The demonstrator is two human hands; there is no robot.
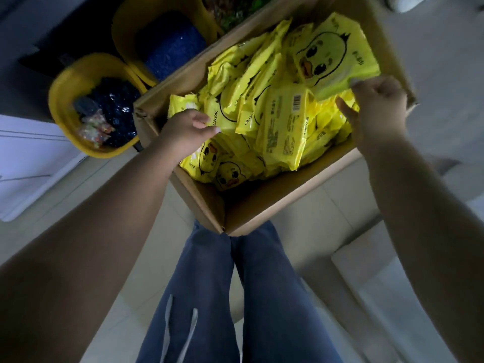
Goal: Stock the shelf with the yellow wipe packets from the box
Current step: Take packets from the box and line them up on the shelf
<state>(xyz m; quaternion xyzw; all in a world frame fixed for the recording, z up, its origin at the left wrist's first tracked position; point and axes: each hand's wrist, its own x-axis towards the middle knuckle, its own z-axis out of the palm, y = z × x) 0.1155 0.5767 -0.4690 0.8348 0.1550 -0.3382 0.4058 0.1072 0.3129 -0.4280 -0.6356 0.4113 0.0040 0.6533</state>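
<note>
**Over a tiled floor, two hands are working through a box of duck-print wipes**

On a pale tiled floor (340, 231), beside a run of low shelving, a person is standing over an open cardboard box (209, 203) and reaching into it with both bare arms. The box is sitting at an angle, its near corner almost touching the person's blue trousers (214, 297), and it is lying heaped with yellow wipe packets (282, 127) printed with a cartoon duck; several are showing their barcoded backs.

The right hand (377, 106) is pinching the lower edge of one raised packet (332, 53) between thumb and curled fingers, holding it face-up above the pile at the box's far right side. The left hand (186, 127) is pressing down among the packets at the box's left wall, its fingers curled onto the wrapper of a packet there; whether it is truly gripping that packet cannot be told.

To the left of the box, two yellow tubs are standing close together on the floor. The nearer tub (65, 87) is holding dark shiny wrappers and a few small colourful sweets, while the farther tub (123, 24) is holding something blue and glittery. A white shelf edge (28, 163) is showing at the far left, and the light throughout is dim and greyish.
</note>
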